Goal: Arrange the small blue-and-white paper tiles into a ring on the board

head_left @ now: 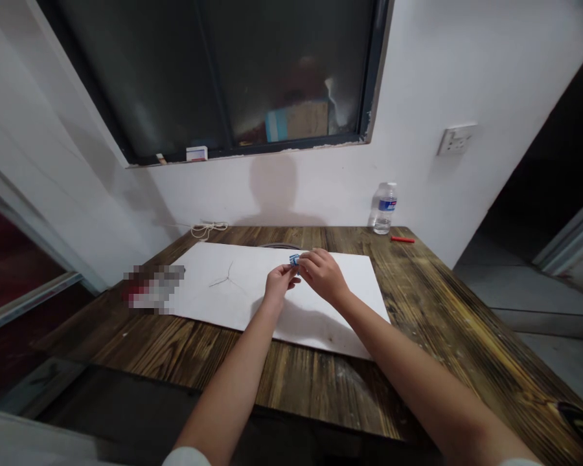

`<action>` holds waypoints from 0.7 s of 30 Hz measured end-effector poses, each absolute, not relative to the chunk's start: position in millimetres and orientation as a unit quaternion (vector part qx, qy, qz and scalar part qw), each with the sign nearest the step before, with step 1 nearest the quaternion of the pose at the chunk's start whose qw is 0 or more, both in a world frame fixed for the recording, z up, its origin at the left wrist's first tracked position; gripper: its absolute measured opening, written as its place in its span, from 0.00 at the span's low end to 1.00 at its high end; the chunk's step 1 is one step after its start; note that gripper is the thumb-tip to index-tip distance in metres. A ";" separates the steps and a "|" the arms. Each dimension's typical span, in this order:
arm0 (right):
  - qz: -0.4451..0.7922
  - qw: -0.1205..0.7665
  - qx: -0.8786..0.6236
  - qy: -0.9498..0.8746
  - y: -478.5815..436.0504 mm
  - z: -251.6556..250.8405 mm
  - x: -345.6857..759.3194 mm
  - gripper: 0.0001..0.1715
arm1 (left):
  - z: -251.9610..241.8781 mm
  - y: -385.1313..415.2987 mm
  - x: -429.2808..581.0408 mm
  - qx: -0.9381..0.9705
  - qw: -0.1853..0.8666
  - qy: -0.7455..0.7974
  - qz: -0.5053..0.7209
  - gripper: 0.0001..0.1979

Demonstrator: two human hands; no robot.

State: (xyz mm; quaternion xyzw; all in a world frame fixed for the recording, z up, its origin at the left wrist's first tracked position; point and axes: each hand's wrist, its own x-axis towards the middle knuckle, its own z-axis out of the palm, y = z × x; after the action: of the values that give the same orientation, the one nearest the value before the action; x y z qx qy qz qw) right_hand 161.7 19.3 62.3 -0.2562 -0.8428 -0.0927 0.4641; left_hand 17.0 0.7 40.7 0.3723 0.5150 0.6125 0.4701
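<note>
Bottle (383,215), blue label (387,205) unreadable, and red stick (402,239) sit right on the surface (427,310); your left hand (279,280) and right hand (323,273) pinch a small blue-white item (294,259) above the white board (337,331).

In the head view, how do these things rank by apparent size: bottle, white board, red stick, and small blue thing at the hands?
1. White board
2. Bottle
Unranked, both smaller: red stick and blue thing, which is partly hidden.
</note>
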 end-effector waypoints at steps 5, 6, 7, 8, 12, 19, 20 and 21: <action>-0.088 0.430 -0.247 -0.864 23.7 53.4 161.8 0.15 | 39.8 2.2 14.9 0.327 0.499 0.472 0.649 0.25; -0.083 0.427 -0.248 -0.866 24.1 52.7 161.9 0.15 | 40.3 2.4 14.6 0.322 0.502 0.466 0.653 0.25; -0.078 0.426 -0.249 -0.867 24.3 52.1 161.9 0.15 | 40.8 2.4 14.4 0.318 0.504 0.462 0.657 0.25; -0.074 0.425 -0.248 -0.867 24.5 51.6 162.0 0.16 | 41.2 2.4 14.2 0.316 0.508 0.457 0.658 0.25; -0.061 0.427 -0.248 -0.868 25.0 49.8 162.2 0.16 | 40.9 2.4 13.4 0.315 0.527 0.447 0.651 0.25; -0.013 0.417 -0.269 -0.868 20.6 53.8 160.2 0.18 | 43.3 2.0 8.2 0.312 0.492 0.454 0.674 0.23; -0.003 0.423 -0.269 -0.865 20.2 54.0 159.1 0.18 | 44.6 1.9 7.1 0.307 0.478 0.458 0.683 0.22; 0.006 0.430 -0.270 -0.861 20.1 53.5 157.6 0.19 | 45.9 1.8 5.9 0.301 0.464 0.462 0.693 0.22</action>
State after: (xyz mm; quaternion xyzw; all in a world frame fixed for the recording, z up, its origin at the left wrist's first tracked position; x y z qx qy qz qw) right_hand 157.6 20.1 53.5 -0.2704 -0.8612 0.0059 0.4304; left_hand 5.9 1.8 45.9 0.3009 0.4620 0.6934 0.4639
